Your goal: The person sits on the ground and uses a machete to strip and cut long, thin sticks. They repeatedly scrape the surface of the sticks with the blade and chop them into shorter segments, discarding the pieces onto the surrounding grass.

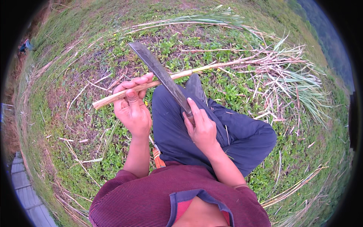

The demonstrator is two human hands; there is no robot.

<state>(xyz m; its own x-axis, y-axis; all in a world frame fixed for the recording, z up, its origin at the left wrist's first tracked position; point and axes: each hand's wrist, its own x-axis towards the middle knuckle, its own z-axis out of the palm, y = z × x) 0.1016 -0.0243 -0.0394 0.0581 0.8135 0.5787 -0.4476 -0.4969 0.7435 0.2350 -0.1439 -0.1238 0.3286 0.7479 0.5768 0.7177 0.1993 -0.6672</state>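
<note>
My left hand (133, 113) pinches a long pale-yellow plant stalk (107, 100) near its bare cut end, thumb in front and fingers behind. From there the stalk slants up to the right, past my knee, toward dry leaves and green blades at its far end. In my right hand (205, 129) is the handle of a machete (151, 60), fingers closed around it. Its dark, broad blade points up and left and crosses in front of the stalk just right of my left fingers. Whether the edge touches the stalk, I cannot tell.
My bent legs in dark trousers (242, 132) lie below the stalk. A heap of cut leafy tops (291, 75) spreads at the right, with more long stalks (181, 23) farther off. Low green plants and dry bits cover the ground. Grey slabs (28, 185) edge the lower left.
</note>
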